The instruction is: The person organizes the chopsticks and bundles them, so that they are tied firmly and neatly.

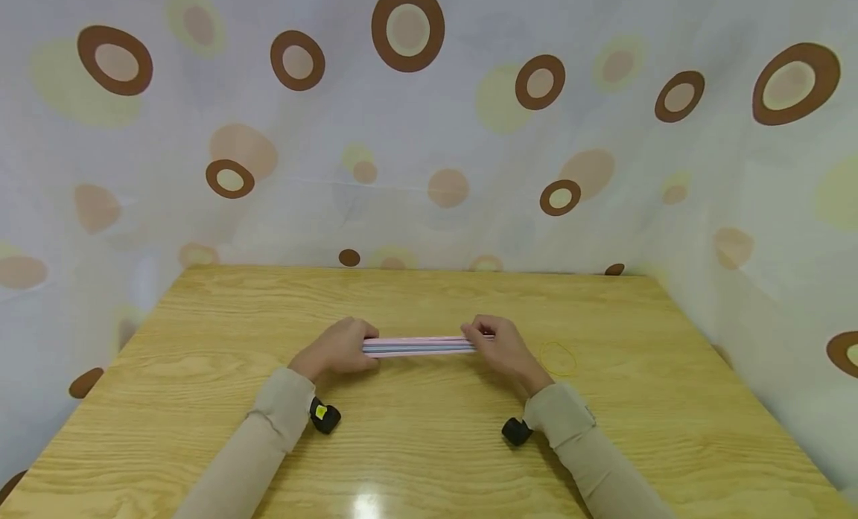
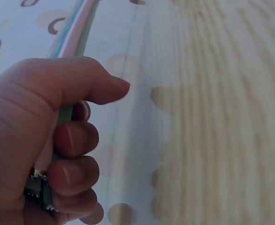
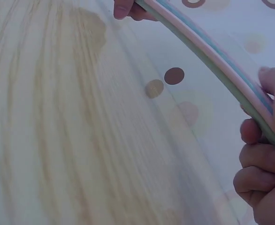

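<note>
A bundle of long, thin pastel sticks (image 1: pixel 418 346) in pink, blue and green lies level between both hands, above the wooden table. My left hand (image 1: pixel 340 346) grips its left end with curled fingers. In the left wrist view, small dark metallic parts (image 2: pixel 40 187) show at the bundle's lower end, partly hidden by the fingers. My right hand (image 1: pixel 501 348) holds the other end, thumb on the upper side and fingers curled beneath. In the right wrist view the sticks (image 3: pixel 208 54) lie side by side; their right ends are hidden in the palm.
A thin yellow loop, like a rubber band (image 1: pixel 575 361), lies on the table (image 1: pixel 402 437) just right of my right hand. Beyond the table's back edge hangs a white sheet (image 1: pixel 415 124) with brown and pastel circles, which also covers both sides.
</note>
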Action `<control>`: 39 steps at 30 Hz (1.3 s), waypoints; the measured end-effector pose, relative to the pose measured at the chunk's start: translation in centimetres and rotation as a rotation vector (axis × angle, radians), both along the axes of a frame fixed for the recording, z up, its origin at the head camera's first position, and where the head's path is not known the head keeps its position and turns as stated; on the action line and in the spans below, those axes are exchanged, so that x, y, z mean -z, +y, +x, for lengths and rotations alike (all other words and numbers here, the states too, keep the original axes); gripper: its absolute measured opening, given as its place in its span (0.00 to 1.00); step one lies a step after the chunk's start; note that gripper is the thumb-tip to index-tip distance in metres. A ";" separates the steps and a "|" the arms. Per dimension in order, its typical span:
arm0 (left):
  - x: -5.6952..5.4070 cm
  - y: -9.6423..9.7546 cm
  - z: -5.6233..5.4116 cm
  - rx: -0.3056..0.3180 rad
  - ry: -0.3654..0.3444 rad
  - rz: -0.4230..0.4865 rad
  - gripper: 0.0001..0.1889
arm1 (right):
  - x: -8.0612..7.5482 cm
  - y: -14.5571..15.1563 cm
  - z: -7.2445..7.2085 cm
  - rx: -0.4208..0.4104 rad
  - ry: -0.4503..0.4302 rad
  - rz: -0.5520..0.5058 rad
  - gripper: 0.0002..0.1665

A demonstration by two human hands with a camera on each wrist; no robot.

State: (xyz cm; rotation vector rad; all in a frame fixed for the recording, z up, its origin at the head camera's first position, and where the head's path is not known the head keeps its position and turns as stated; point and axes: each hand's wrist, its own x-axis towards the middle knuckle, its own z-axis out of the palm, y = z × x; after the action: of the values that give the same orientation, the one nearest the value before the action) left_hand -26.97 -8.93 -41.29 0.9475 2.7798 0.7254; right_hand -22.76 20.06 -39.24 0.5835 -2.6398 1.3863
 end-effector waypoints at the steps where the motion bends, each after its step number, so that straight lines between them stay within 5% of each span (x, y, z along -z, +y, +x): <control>1: -0.2 0.1 0.1 0.005 -0.001 0.004 0.06 | -0.1 -0.1 0.1 0.019 0.002 -0.011 0.20; 13: -0.7 0.7 0.5 0.097 -0.069 0.117 0.06 | 2.2 1.0 -1.6 0.136 -0.133 -0.335 0.22; 16: -0.8 0.6 0.5 0.100 -0.114 0.159 0.09 | 3.1 1.4 -2.2 0.084 -0.172 -0.439 0.20; 21: -0.9 0.3 0.4 0.052 -0.214 0.219 0.13 | 3.3 1.8 -2.2 -0.136 -0.274 -0.609 0.21; 24: -1.1 0.2 0.3 0.035 -0.252 0.267 0.18 | 3.1 1.8 -2.2 -0.114 -0.322 -0.577 0.20; 29: -1.3 0.3 0.1 0.047 -0.200 0.284 0.17 | 2.8 1.1 -2.1 0.043 -0.332 -0.442 0.18; 34: -1.5 0.5 0.1 0.015 -0.104 0.318 0.15 | 2.5 0.7 -1.8 0.034 -0.353 -0.446 0.17; 39: -1.1 0.6 0.3 0.005 -0.109 0.330 0.16 | 2.5 0.7 -1.8 0.028 -0.355 -0.400 0.15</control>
State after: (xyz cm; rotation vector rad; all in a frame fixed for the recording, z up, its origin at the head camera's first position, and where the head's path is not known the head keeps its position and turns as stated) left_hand -26.67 -8.33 -40.16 0.9309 2.6102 1.2236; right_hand -24.58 20.72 -41.69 0.2702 -2.4757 2.1007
